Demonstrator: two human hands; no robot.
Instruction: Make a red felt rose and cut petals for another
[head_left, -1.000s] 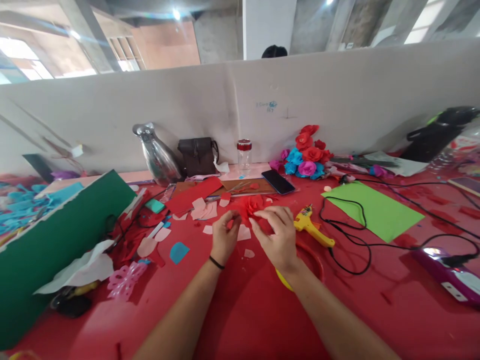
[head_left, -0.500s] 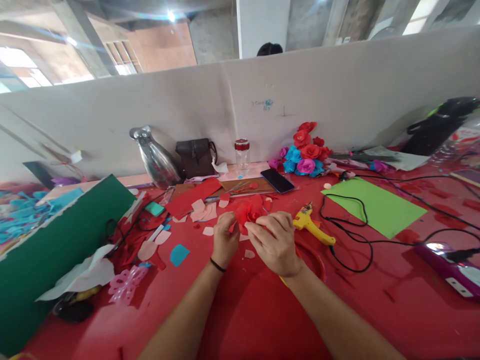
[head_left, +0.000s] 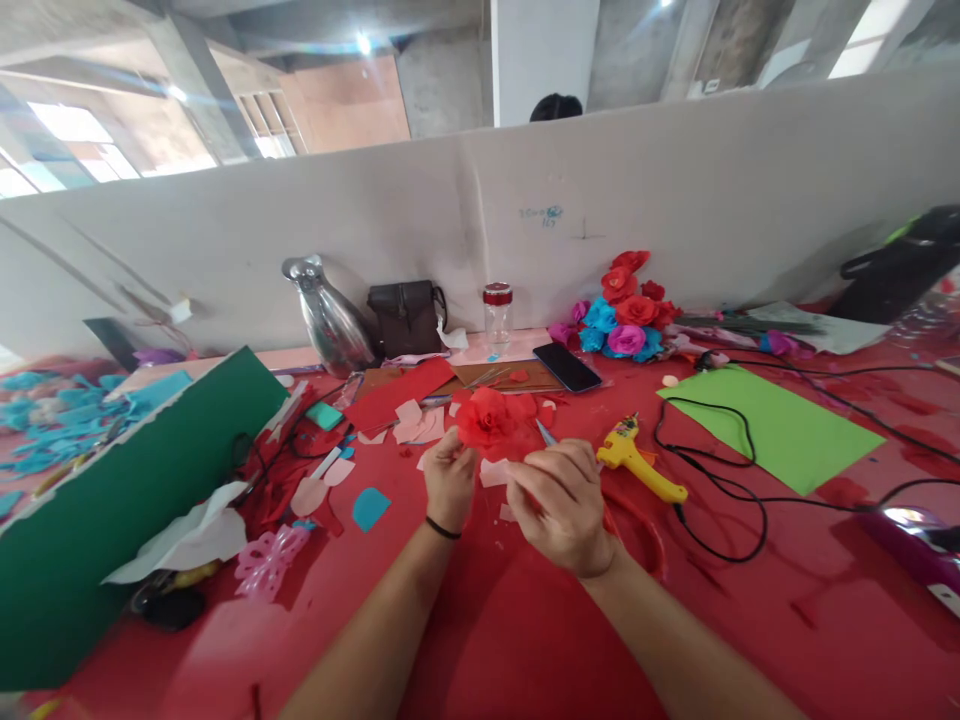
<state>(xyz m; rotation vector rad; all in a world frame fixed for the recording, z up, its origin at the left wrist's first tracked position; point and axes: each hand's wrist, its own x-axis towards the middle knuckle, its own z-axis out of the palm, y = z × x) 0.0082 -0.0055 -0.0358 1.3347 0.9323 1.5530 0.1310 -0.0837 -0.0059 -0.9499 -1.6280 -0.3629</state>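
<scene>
My left hand [head_left: 450,480], with a dark band at the wrist, pinches a red paper flower [head_left: 486,418] with layered petals at its lower left side. The flower faces me, a little above the table. Close by on the right, my right hand [head_left: 564,500] is apart from the flower, its fingers curled and pressed together. Whether anything is between those fingertips is hidden. A pale pointed tip [head_left: 546,433] shows just beyond the right hand. Past that hand lies a yellow hot glue gun [head_left: 641,468] with a black cord.
Paper petals, among them a blue petal [head_left: 370,509], litter the red table [head_left: 510,650]. Behind stand a steel flask [head_left: 334,325], a glass jar [head_left: 497,320] and a bunch of paper flowers [head_left: 626,315]. A phone [head_left: 567,367], green sheet [head_left: 780,425] and green board [head_left: 142,510] flank the work.
My right hand has drawn back from the red paper flower, down and right. The flower, held in my left hand, has turned more toward me. The camera view has shifted slightly left.
</scene>
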